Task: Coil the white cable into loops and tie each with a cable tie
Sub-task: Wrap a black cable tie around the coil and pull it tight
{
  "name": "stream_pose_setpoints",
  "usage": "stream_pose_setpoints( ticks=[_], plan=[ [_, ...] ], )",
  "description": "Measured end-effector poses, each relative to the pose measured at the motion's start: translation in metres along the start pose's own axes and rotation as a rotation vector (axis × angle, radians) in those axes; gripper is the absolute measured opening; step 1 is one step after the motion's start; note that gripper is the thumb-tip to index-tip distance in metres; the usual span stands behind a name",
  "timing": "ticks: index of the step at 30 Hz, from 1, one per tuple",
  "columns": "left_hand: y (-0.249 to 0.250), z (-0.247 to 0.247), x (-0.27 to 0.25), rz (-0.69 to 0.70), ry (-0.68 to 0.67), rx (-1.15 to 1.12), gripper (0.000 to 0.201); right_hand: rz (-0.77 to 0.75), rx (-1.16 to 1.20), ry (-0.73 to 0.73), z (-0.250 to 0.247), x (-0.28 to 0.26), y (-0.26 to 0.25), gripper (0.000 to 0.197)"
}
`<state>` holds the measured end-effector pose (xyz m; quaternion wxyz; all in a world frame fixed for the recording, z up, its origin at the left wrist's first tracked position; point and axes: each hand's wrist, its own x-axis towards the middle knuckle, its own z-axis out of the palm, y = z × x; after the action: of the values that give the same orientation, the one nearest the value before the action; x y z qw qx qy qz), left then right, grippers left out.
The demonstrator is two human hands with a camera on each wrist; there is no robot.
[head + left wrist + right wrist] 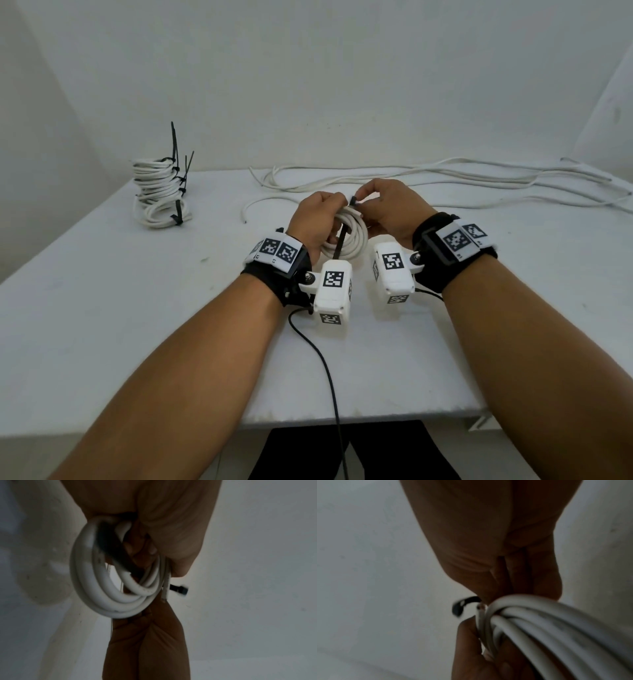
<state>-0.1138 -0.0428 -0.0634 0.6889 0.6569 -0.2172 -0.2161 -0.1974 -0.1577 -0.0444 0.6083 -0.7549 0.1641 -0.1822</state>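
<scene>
The right hand (387,209) pinches the head end of a black cable tie (353,201) at the top of a small white cable coil (346,236), while the left hand (313,219) curls its fingers around the coil's left side, holding it upright just above the table (137,308). The tie's strap runs down through the middle of the coil toward the wrists; the left wrist view shows it crossing the loops, blurred. The step in hand looks like fastening this coil: the tail must next be fed into the head and pulled snug. Behind lie loose white cables (445,178), untied; at far left stands a stack of tied coils (159,192).
</scene>
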Motion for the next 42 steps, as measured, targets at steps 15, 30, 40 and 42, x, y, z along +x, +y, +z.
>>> stream_pose_setpoints(
  ticks=[15, 30, 40, 42],
  plan=[
    [0.004, 0.004, -0.012, 0.022, -0.059, -0.177, 0.013, 0.118, 0.103, -0.103, -0.015, -0.008, -0.001, 0.011],
    [0.009, -0.002, -0.012, 0.064, -0.127, -0.267, 0.018, -0.004, 0.152, -0.067, -0.004, -0.011, -0.008, 0.014],
    [0.019, -0.012, -0.008, -0.047, 0.030, -0.390, 0.010, -0.027, 0.241, -0.281, -0.007, -0.009, -0.010, 0.019],
    [0.019, -0.019, -0.005, -0.070, 0.091, -0.325, 0.010, -0.108, 0.146, -0.439, -0.005, -0.010, -0.008, 0.035]
  ],
)
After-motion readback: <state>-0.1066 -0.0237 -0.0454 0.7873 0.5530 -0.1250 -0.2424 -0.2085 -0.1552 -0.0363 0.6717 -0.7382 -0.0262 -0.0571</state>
